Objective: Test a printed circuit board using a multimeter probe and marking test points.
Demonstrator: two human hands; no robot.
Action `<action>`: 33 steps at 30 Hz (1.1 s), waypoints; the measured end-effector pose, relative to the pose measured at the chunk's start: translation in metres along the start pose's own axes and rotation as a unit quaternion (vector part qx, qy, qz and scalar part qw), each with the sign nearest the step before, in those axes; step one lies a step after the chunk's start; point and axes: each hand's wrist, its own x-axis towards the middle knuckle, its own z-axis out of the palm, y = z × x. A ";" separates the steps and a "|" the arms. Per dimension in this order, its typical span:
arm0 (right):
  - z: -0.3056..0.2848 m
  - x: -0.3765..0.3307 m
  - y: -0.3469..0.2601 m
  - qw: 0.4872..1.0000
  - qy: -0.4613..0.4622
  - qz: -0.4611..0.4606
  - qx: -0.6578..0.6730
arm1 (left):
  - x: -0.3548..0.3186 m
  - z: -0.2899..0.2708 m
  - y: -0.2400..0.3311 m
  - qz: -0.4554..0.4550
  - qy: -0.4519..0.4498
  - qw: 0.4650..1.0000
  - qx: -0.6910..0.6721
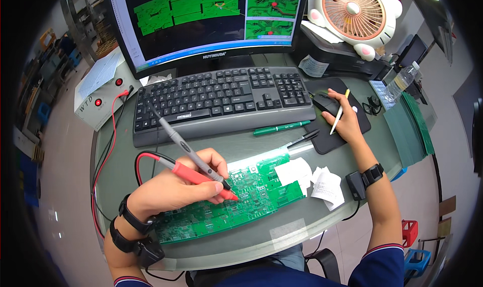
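Note:
My left hand (166,190) is closed around two test probes, a red probe (191,173) and a grey probe (182,145). Their tips come close together over a long green circuit board (266,199), which lies on the desk in front of me. Whether the tips touch it I cannot tell. Part of the board is hidden under my left hand and wrist. At the right, my right hand (348,123) grips a slim pale pen (339,111) between its fingers. That same hand rests by a black computer mouse (327,104) on a dark mouse pad (361,117), fingers reaching onto it.
Behind the board are a keyboard (221,93) and a monitor (201,53) showing green board layouts. A green pen (282,128), a black marker (303,137) and paper slips (327,188) lie nearby. A metal box (105,91) feeds the red lead. Green boards (410,128) stand stacked at right.

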 end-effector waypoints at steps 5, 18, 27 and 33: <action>0.001 0.003 0.003 1.000 -0.002 -0.013 0.004 | 0.001 -0.004 -0.001 0.003 -0.011 1.000 0.013; 0.000 0.000 0.002 0.997 0.004 -0.059 -0.053 | -0.005 0.002 -0.002 0.005 -0.015 0.999 0.036; -0.004 0.000 0.002 0.997 0.004 -0.049 -0.053 | 0.000 -0.001 -0.003 0.012 -0.024 0.999 0.037; -0.003 0.001 0.001 0.997 0.001 -0.050 -0.051 | 0.000 -0.002 -0.004 0.016 -0.026 0.999 0.040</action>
